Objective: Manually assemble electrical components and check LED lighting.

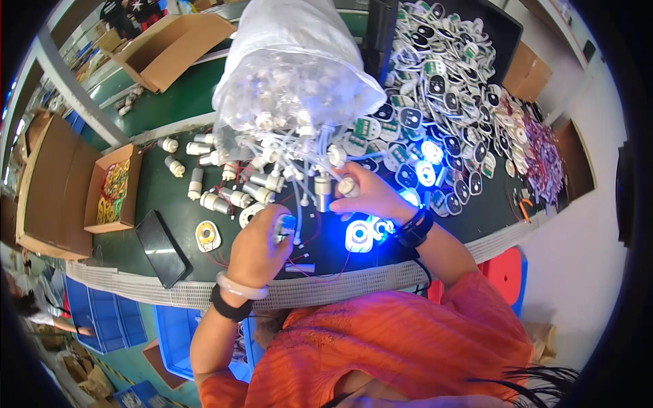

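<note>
My left hand [253,250] is closed around a small cylindrical part [284,226], its end tinted by blue light and mostly hidden by the fingers. My right hand [373,196] grips a small motor pump [348,187] with a whitish cap. Beside those fingers stands another metal pump [322,193]. A thin clear tube [298,212] hangs down between my hands. Below my right hand lies a round white part [359,236] under bright blue light. Several more pumps [235,197] with red wires lie left of my hands.
A clear bag [299,75] of white-capped parts spills toward me. Black-and-white discs and circuit boards [442,88] pile up at the right, with bundled wires [542,160] beyond. A black phone [162,250], a yellow-ringed disc [207,236] and a cardboard box [124,224] of coloured rings are at left.
</note>
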Demonstrator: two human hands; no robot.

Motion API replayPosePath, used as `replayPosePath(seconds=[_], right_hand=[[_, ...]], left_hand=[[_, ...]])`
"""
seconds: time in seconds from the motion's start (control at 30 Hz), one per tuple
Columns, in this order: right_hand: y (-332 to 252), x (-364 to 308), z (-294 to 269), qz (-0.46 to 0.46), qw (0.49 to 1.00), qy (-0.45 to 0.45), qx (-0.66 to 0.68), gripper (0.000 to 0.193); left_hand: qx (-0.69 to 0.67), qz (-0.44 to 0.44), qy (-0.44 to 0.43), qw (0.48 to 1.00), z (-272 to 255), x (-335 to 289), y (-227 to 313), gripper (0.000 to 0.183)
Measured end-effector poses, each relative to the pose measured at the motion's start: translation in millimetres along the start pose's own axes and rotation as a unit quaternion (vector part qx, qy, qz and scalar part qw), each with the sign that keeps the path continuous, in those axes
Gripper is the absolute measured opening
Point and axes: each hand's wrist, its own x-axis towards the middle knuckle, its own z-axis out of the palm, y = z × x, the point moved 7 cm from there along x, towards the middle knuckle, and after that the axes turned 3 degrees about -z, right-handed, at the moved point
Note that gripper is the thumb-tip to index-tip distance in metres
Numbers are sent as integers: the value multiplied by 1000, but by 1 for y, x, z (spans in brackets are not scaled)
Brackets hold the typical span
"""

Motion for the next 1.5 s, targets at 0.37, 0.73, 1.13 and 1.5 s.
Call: replayPosePath(seconds=[0.37, 0.73, 1.13, 1.5], right_hand=[[-28, -13, 9, -3, 997, -31, -75, 68], [-60, -4, 68, -100, 994, -31, 19, 27], [-99, -15, 94, -309, 881, 39, -356, 30], [-74, 0, 121, -296, 929, -101, -199, 17]], left_hand=[[-327, -181, 63, 925, -34, -53, -41, 44], [-188, 14, 88, 978, -37, -57, -4, 33], [-89, -53, 144, 984, -35, -61, -1, 16], [-184, -128, 111, 968, -27, -67, -18, 19]])
